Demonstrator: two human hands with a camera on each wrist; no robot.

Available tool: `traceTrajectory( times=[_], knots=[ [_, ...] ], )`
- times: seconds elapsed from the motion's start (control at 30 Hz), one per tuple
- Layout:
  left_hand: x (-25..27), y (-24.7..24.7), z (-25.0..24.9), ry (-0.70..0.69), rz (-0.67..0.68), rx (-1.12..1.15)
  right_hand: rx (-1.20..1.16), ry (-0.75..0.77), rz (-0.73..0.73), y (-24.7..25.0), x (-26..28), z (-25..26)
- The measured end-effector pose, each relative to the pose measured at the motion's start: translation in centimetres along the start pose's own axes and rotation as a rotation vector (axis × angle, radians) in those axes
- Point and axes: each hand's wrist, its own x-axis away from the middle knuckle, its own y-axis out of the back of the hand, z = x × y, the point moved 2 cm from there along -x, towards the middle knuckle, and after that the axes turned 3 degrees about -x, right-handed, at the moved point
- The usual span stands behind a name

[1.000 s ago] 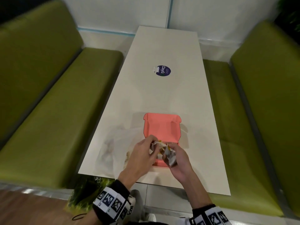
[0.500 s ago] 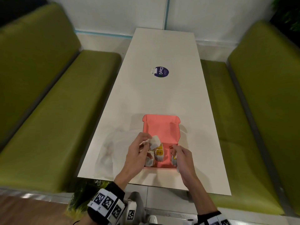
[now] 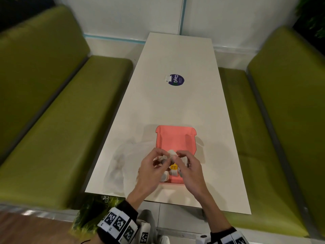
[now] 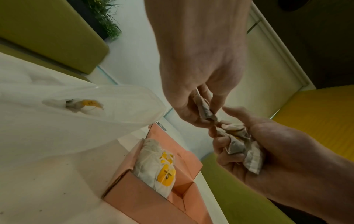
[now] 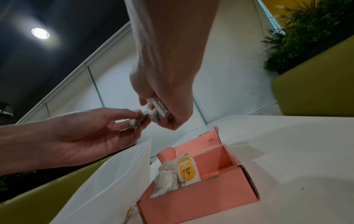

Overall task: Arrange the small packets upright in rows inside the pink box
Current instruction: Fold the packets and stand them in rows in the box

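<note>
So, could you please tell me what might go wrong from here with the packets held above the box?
1. The right hand grips a crumpled bunch of packets while the left hand pinches one packet from it; others could slip out and land flat.
2. The packets already in the pink box lean at its left end, so pushing another in might topple them.
3. The clear bag beside the box could get snagged.
</note>
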Motion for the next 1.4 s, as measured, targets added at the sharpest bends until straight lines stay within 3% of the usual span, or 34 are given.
traceTrajectory(
  times=[0.17,0.33,0.43,0.6,0.73,0.93,1.03,1.4],
  knots=[
    [0.3,0.2,0.1,-0.012,0.0,-0.069,-0.011,0.006,-0.075,-0.3,0.0,-0.1],
    [0.8,0.6,-0.1,-0.235,-0.05,-0.417,0.054,0.055,-0.162,-0.1,-0.1,0.3],
    [1.0,0.1,-0.4,-0.253,0.01,-0.551,0.068,0.045,-0.16,-0.1,-0.1,0.4],
    [0.8,-0.1,-0.2,-0.16,-0.022,-0.375,-0.023,0.022,0.002,-0.8,0.7,0.9],
    [0.9,0.4,0.0,-0.069,-0.041,-0.194,-0.029,0.062,-0.133,0.8,1.0,-0.1],
    [0.5,0.6,-0.3,-0.011,-0.076,-0.042,0.077,0.081,-0.145,1.3,1.0,-0.1],
    [0.5,0.5,-0.5,-0.012,-0.067,-0.014,0.113,0.126,-0.134,0.8,0.7,-0.2],
    [0.5,0.6,-1.0,-0.004,-0.024,-0.049,0.088,0.06,0.031,-0.6,0.2,-0.7]
  ],
)
